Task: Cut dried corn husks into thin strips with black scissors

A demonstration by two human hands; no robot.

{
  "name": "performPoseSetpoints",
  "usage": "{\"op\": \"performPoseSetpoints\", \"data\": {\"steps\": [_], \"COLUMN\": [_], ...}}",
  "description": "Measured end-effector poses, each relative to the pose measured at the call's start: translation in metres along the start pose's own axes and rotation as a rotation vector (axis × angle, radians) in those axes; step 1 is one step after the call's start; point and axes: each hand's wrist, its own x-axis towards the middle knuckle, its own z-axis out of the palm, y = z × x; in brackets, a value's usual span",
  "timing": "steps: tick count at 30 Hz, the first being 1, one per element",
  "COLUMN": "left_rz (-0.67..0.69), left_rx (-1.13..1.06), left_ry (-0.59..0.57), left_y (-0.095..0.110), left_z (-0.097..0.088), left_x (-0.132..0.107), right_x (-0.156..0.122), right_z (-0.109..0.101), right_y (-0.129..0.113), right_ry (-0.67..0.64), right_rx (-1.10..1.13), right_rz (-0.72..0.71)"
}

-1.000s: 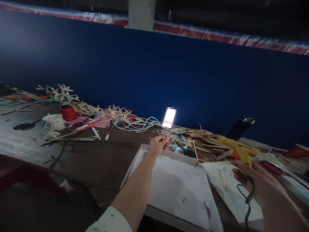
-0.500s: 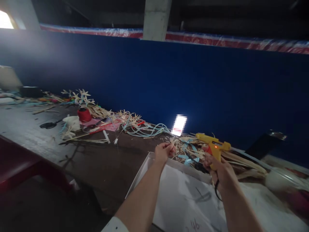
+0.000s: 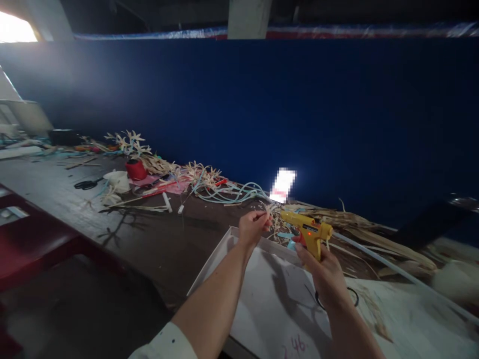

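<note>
My left hand (image 3: 254,227) is closed in a pinch on a small pale straw-coloured flower (image 3: 270,207), whose thin petals fan out above the fingertips. My right hand (image 3: 324,264) is wrapped round the handle of a yellow glue gun (image 3: 309,227) with a red trigger and a lit red light. The gun's nozzle points left and is close to the flower; whether they touch I cannot tell. Below both hands lies a shallow white box lid (image 3: 277,289) with red handwriting on it. A bright upright phone-like screen (image 3: 283,184), blurred out, stands just behind the flower.
Pale blue tubing (image 3: 239,193) and dried straw flowers (image 3: 202,174) lie along the back of the dark table. Further left are a red thread spool (image 3: 135,169), a white cup (image 3: 118,181) and black scissors (image 3: 88,184). A dark red chair (image 3: 48,234) stands front left. Dried husks (image 3: 348,224) lie right.
My right hand has brought the glue gun left, nearer to the flower. The left hand keeps its pinch on the flower. The view has shifted slightly.
</note>
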Motion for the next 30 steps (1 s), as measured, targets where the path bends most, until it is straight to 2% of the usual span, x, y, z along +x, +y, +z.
{"op": "performPoseSetpoints", "data": {"steps": [3,10,30], "left_rz": [0.009,0.037,0.045], "left_rx": [0.025,0.064,0.052], "left_ry": [-0.003,-0.009,-0.036], "left_y": [0.0000,-0.0015,0.0014], "left_z": [0.0010,0.0009,0.0001], "left_x": [-0.0016,-0.0024,-0.0050], "right_x": [-0.0017,-0.0030,-0.0034], "right_z": [-0.0006,0.0055,0.0073], "right_y": [-0.0032,-0.0020,0.0014], "right_ry": [-0.006,-0.039,-0.019], "right_rx": [-0.091,-0.003,-0.060], "right_rz": [-0.017,-0.045,-0.066]}}
